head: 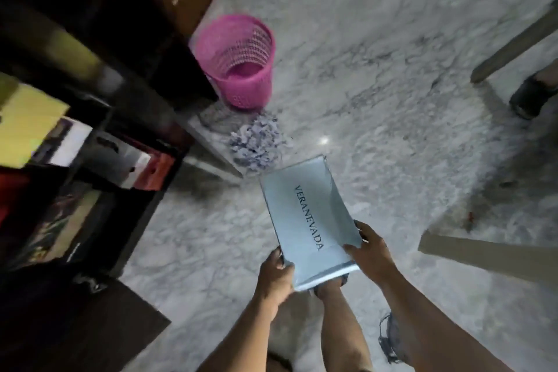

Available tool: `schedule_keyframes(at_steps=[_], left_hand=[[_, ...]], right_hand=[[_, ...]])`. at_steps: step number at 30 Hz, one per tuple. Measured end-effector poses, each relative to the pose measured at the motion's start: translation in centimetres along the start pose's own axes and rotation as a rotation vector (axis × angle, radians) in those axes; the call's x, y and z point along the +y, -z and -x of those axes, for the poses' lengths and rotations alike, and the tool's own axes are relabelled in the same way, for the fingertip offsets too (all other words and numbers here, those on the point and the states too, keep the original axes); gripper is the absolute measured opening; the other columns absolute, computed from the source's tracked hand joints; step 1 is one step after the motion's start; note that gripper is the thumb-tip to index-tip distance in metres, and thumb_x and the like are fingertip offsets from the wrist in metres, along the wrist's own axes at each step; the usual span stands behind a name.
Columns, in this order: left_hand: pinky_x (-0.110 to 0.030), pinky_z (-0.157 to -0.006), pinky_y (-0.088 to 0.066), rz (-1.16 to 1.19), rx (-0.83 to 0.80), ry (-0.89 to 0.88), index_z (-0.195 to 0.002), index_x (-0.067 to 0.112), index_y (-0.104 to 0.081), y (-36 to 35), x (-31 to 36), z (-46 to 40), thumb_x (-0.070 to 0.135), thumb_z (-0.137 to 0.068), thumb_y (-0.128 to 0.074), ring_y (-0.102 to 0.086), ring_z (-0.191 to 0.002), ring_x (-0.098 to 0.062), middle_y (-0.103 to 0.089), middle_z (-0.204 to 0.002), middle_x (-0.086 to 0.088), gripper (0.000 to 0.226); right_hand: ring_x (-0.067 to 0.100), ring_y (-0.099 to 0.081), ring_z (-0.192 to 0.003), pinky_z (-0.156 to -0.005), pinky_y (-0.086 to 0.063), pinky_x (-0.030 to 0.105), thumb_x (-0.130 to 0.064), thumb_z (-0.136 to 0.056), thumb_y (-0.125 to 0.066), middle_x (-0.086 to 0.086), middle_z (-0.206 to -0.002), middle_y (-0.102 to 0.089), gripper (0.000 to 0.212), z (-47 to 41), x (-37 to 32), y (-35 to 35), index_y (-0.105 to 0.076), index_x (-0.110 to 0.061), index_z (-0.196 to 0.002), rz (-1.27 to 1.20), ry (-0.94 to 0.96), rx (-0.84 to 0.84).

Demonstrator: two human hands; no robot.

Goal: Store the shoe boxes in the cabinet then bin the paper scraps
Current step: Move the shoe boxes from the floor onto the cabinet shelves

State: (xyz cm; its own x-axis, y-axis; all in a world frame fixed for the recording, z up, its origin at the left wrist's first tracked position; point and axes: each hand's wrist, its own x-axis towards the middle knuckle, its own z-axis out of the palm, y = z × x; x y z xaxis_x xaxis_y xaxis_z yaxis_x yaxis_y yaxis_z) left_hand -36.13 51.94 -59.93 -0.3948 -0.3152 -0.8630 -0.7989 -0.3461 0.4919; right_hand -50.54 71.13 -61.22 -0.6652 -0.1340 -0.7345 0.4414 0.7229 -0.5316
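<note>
You hold the pale blue VERANEVADA shoe box [308, 217], flat and rectangular with a creased far corner, above the marble floor [392, 69]. Your left hand [276, 273] grips its near-left corner; your right hand [370, 254] clasps the near-right edge, thumb on the lid. Beyond your fingertips lies a heap of shredded paper scraps [256, 145], then a pink mesh wastebasket [238, 60], round and upright. Left of your fingers, the dark cabinet [90, 136] holds boxes.

Pale blue "VERANEVADA" shoe box [308, 220], paper scraps [256, 145] heaped beside pink bin [238, 60]

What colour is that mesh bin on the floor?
Pink. The bin shows clearly in the head view, standing beside the paper scraps.
</note>
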Motion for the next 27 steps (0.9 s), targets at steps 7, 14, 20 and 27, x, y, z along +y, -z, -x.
schedule_keyframes(at_steps=[7, 14, 20, 27], left_hand=[[-0.055, -0.086, -0.06, 0.238, 0.142, -0.066, -0.102, 0.031, -0.07, 16.6, -5.4, 18.0, 0.017, -0.075, -0.06, -0.074, -0.096, -0.02, -0.077, -0.1, 0.004, 0.032], [-0.048, -0.09, -0.06, 0.178, 0.395, -0.269, -0.125, 0.026, -0.063, 29.0, 0.9, 25.7, 0.019, -0.083, -0.058, -0.068, -0.105, -0.021, -0.071, -0.115, 0.002, 0.043], [-0.051, -0.088, -0.06, 0.337, 0.396, -0.366, -0.109, 0.035, -0.059, 34.3, 9.1, 24.8, 0.025, -0.08, -0.065, -0.066, -0.098, -0.017, -0.069, -0.106, 0.008, 0.031], [-0.047, -0.09, -0.058, 0.522, 0.49, -0.394, -0.146, 0.031, -0.045, 39.9, 17.6, 17.7, -0.003, -0.094, -0.052, -0.06, -0.106, -0.02, -0.061, -0.124, 0.005, 0.063]], right_hand=[[0.02, -0.074, -0.083, -0.074, -0.061, 0.041, -0.032, -0.056, -0.062, -0.005, -0.105, -0.075, 0.065, 16.8, -10.3, -11.0, -0.061, -0.051, -0.118, 0.122, 0.214, -0.195], [0.032, -0.072, -0.097, -0.084, -0.061, 0.047, -0.036, -0.056, -0.065, 0.005, -0.111, -0.075, 0.073, 25.1, -23.8, -18.8, -0.064, -0.03, -0.128, 0.098, 0.449, -0.147], [0.023, -0.071, -0.091, -0.076, -0.055, 0.026, -0.014, -0.078, -0.074, 0.002, -0.106, -0.076, 0.043, 25.8, -35.3, -20.6, -0.068, -0.018, -0.12, 0.106, 0.556, -0.108], [0.019, -0.066, -0.089, -0.078, -0.05, 0.027, -0.02, -0.079, -0.078, -0.006, -0.101, -0.071, 0.048, 18.9, -47.5, -25.5, -0.068, -0.027, -0.126, 0.186, 0.619, -0.106]])
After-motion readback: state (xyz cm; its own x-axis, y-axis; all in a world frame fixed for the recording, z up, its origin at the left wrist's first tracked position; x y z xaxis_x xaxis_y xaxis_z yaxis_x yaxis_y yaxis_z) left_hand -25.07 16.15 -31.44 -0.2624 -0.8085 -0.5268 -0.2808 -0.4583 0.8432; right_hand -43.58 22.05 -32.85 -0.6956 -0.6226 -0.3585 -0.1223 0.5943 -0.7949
